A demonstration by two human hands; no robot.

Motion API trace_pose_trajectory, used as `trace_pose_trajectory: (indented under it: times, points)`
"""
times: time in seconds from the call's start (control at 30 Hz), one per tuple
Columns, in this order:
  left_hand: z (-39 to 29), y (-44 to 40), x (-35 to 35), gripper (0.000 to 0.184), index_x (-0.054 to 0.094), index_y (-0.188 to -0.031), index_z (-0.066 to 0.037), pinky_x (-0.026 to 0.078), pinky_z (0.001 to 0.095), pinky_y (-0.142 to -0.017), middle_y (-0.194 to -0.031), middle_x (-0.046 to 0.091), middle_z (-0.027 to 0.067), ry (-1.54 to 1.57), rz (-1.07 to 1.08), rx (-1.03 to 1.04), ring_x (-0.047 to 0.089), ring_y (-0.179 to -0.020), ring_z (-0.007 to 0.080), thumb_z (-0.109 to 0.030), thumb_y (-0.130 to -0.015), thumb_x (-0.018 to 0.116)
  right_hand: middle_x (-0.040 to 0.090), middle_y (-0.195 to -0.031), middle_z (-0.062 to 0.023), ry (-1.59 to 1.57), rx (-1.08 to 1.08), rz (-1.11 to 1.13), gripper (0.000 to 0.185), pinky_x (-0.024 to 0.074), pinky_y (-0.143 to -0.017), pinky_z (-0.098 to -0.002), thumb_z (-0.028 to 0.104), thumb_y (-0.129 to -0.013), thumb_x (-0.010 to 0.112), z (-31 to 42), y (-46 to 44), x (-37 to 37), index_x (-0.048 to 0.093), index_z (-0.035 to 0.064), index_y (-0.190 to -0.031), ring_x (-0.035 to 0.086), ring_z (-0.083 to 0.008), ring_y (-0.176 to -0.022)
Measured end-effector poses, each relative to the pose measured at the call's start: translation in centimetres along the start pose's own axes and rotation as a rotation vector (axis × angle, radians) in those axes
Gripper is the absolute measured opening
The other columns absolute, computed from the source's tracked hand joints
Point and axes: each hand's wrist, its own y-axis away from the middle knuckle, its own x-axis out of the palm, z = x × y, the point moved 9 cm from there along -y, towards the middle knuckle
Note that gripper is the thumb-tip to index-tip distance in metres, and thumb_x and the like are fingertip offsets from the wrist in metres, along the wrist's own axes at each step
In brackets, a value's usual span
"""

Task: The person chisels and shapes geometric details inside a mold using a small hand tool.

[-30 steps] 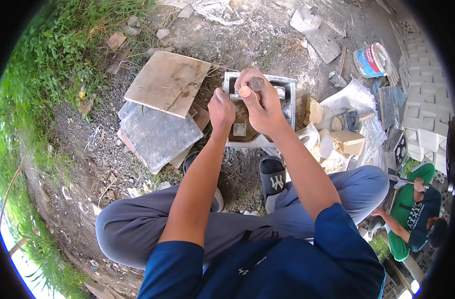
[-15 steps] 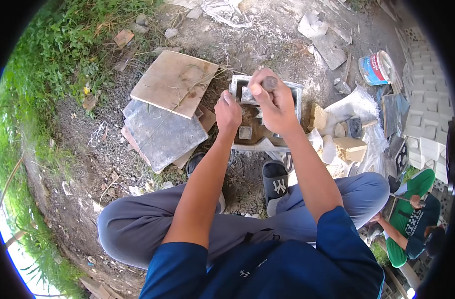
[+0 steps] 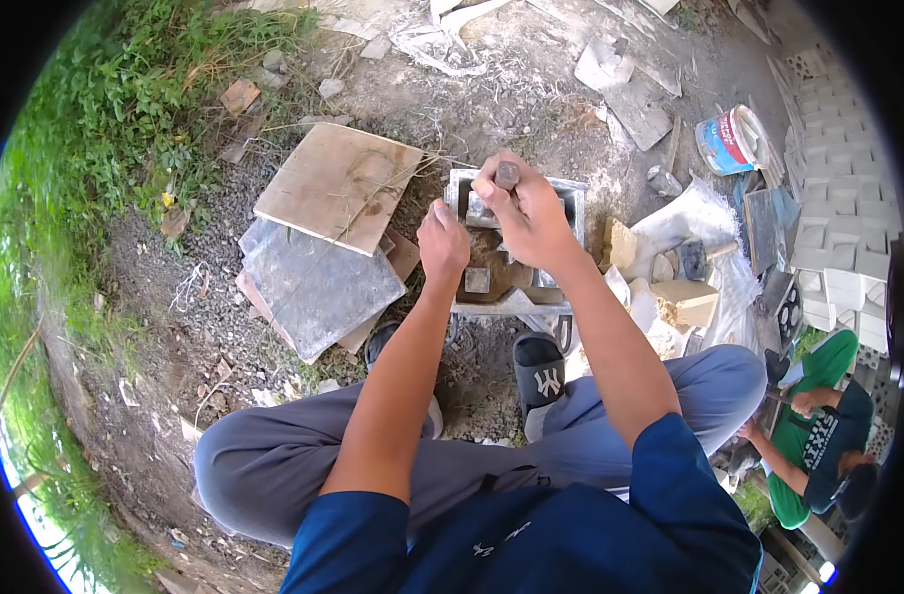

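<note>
Below me on the ground is a box-shaped metal mould (image 3: 569, 186) with square blocks (image 3: 477, 280) and brown, earthy material (image 3: 506, 277) inside. My right hand (image 3: 533, 218) is closed round a short bar (image 3: 508, 175) above the mould, and only the bar's blunt top end shows. The bar's lower part is hidden by the hand. At the mould's left wall, my left hand (image 3: 442, 243) is closed with its thumb on top. Its curled fingers are hidden, so I cannot tell whether they grip the rim.
Left of the mould lie stacked boards (image 3: 343, 183) and a grey slab (image 3: 318, 287). To its right are a white plastic sheet (image 3: 689, 218), yellowish chunks (image 3: 684, 300) and a paint bucket (image 3: 734, 141). Another person (image 3: 818, 426) sits at far right beside piled patterned blocks (image 3: 848, 178).
The whole view has shifted slightly. Over the mould, my right hand and the bar have moved a little to the left. My left hand stays at the mould's left side.
</note>
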Motion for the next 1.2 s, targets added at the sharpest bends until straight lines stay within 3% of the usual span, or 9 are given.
trace_pose_trajectory:
  times: [0.1,0.2,0.37,0.43,0.63,0.77,0.9,1.0,1.2]
  points:
    - [-0.1,-0.1,-0.5,0.053,0.063,-0.108,0.006,0.046,0.0613,-0.089,-0.104,0.066,0.0372,-0.017,0.006,-0.043,0.059,-0.103,0.0586,-0.034,-0.11,0.028,0.053,-0.091,-0.0018,-0.04,-0.219,-0.067,0.025,0.0418,-0.074,-0.0288,0.028,-0.11,0.057,1.1,1.5,-0.3,0.05,0.0075,-0.098,0.046,-0.012,-0.078]
    - [-0.5,0.0,-0.6,0.051,0.063,-0.103,0.006,0.046,0.0621,-0.087,-0.1,0.067,0.0367,0.011,-0.029,-0.036,0.06,-0.101,0.0588,-0.033,-0.11,0.03,0.054,-0.092,-0.0026,0.061,-0.032,0.076,0.023,0.0434,-0.077,-0.0296,0.027,-0.11,0.057,-1.9,0.7,0.4,0.049,0.0077,-0.1,0.047,-0.0122,-0.08]
    - [0.3,0.1,-0.5,0.05,0.063,-0.104,0.005,0.046,0.0618,-0.088,-0.101,0.067,0.0366,0.011,0.007,-0.104,0.06,-0.102,0.0583,-0.033,-0.11,0.031,0.056,-0.097,-0.0039,-0.077,-0.117,0.035,0.021,0.0462,-0.084,-0.0315,0.024,-0.111,0.054,1.2,1.3,-0.1,0.05,0.0067,-0.102,0.052,-0.013,-0.087]
    - [0.1,0.0,-0.3,0.051,0.063,-0.103,0.006,0.046,0.0621,-0.088,-0.101,0.067,0.0367,-0.011,0.015,-0.06,0.06,-0.102,0.0583,-0.033,-0.11,0.031,0.057,-0.097,-0.0042,-0.048,0.129,0.151,0.017,0.047,-0.088,-0.0328,0.022,-0.111,0.054,-1.2,0.6,0.7,0.052,0.0066,-0.104,0.055,-0.0141,-0.091]
    - [0.5,0.0,-0.1,0.052,0.063,-0.104,0.005,0.046,0.0629,-0.088,-0.102,0.067,0.037,-0.021,0.027,-0.09,0.06,-0.102,0.0586,-0.033,-0.11,0.029,0.055,-0.089,-0.0099,-0.038,-0.016,0.115,0.016,0.046,-0.083,-0.0326,0.018,-0.107,0.059,1.3,1.4,0.0,0.051,0.0053,-0.102,0.051,-0.0194,-0.083]
    - [0.2,-0.2,0.0,0.052,0.063,-0.105,0.006,0.046,0.063,-0.088,-0.101,0.067,0.0373,-0.013,-0.004,-0.039,0.06,-0.102,0.0587,-0.033,-0.11,0.029,0.065,-0.094,-0.0066,0.147,0.194,0.299,0.007,0.0513,-0.088,-0.0353,0.01,-0.106,0.057,0.4,0.1,-0.1,0.057,0.0029,-0.104,0.063,-0.0163,-0.092]
    - [1.0,-0.4,0.3,0.051,0.063,-0.104,0.005,0.045,0.0633,-0.088,-0.103,0.067,0.0369,-0.03,0.041,-0.064,0.06,-0.103,0.0584,-0.033,-0.11,0.03,0.067,-0.095,-0.008,0.112,-0.007,0.276,0.009,0.0531,-0.088,-0.0341,0.007,-0.102,0.063,2.2,0.7,-0.4,0.059,0.0013,-0.107,0.067,-0.0168,-0.093]
    - [0.2,0.0,0.2,0.051,0.063,-0.102,0.005,0.046,0.0634,-0.087,-0.102,0.067,0.037,-0.016,0.029,-0.052,0.06,-0.101,0.0589,-0.033,-0.11,0.03,0.069,-0.097,-0.0075,0.212,0.183,0.308,0.007,0.0531,-0.088,-0.0343,0.005,-0.101,0.064,-0.2,-0.2,-0.6,0.061,0.0018,-0.107,0.068,-0.0169,-0.093]
    - [0.7,0.0,0.1,0.051,0.063,-0.107,0.004,0.046,0.0627,-0.088,-0.105,0.067,0.0367,-0.034,0.033,-0.088,0.06,-0.104,0.0582,-0.035,-0.11,0.03,0.074,-0.103,-0.0084,0.253,0.084,0.308,0.009,0.0538,-0.087,-0.0348,0.004,-0.098,0.066,0.9,1.0,-0.1,0.066,0.0025,-0.107,0.069,-0.0185,-0.094]
